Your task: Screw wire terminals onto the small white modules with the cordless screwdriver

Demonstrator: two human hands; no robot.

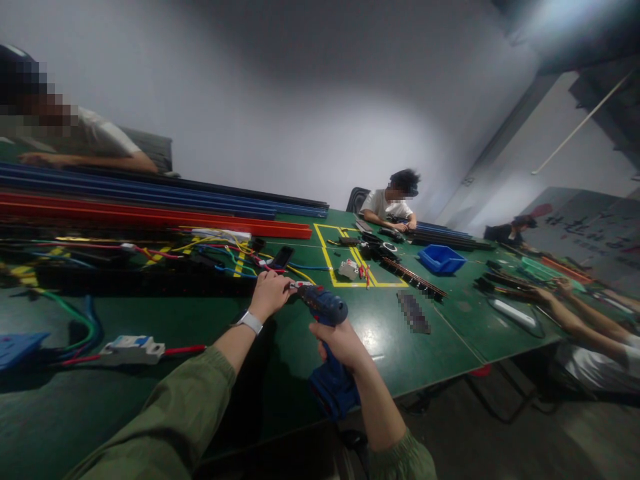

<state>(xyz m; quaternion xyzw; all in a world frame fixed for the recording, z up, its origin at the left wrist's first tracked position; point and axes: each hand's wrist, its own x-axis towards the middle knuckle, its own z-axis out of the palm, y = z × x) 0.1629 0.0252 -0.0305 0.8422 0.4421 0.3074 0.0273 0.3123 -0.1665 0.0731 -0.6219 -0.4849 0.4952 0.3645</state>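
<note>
Two bare hands at work, both at the drill [327,308]. Right hand [341,341]: wrapped around the drill's handle, fingers curled closed on it. Cannot tell whether pressing the trigger. Left hand [271,295]: just beside the drill's nose, fingers bunched together, tips turned towards a small pale-and-red piece [299,285] at the drill's front end. Cannot tell whether pinching that piece or only resting against it; too blurred. Watch [251,323] on left wrist.

Drill held over the near part of the green table [430,353], battery end low, nose pointed towards the left hand.

Surroundings, taken from the drill. To its left: white switch box [133,350] with red wire [184,350] attached. Beyond and to its left: coloured wires [160,254], then a long red bar [150,215], then blue bars [150,192]. Beyond it, slightly right: pale block [349,269] inside yellow tape lines [325,255]. Farther right: blue tray [440,260].

Step in hand, as judged: setting or steadying the small piece at the drill's nose, left-handed. Cannot tell whether running or stopped.

Next move, as judged: calls for keeping the small piece in line with the nose, fingertips clear of anything turning, and right grip firm before squeezing. Main risk: slipping sideways onto the left fingers.
</note>
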